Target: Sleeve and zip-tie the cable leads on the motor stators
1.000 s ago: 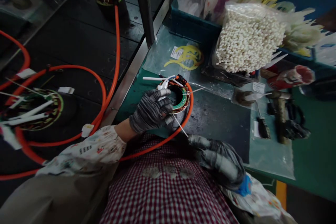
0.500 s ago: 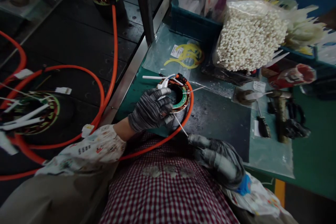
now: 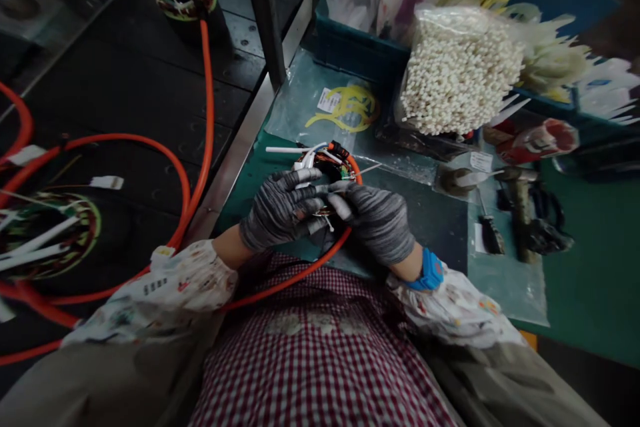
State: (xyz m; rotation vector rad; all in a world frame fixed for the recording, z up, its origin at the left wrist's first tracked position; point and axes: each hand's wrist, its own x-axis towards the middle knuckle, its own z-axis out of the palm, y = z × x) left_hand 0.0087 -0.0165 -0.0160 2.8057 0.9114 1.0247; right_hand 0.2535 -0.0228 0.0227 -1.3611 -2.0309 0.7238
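A motor stator (image 3: 343, 168) with copper windings stands on the bench in front of me, its near side covered by my fingers. My left hand (image 3: 280, 210), in a grey striped glove, is closed on the stator's left rim. Fingers bent and pressed together, my right hand (image 3: 383, 220) is at the near right rim; what its fingertips pinch is hidden. White sleeving (image 3: 284, 149) sticks out to the left from the stator. An orange cable (image 3: 325, 257) leaves its far side and curves round the right towards me. A thin white end (image 3: 329, 223) pokes out below the fingers.
More stators (image 3: 53, 240) with orange cables lie on the dark surface at left. Beyond are yellow tubing (image 3: 350, 107), a bag of thin white tubes (image 3: 460, 73) and blue bins (image 3: 360, 50). A hammer (image 3: 525, 213) and brush (image 3: 493, 235) lie at right.
My right hand has moved up and left from beside my apron to the stator's near rim. The white cord stretched towards that hand no longer shows. My left hand stays on the stator.
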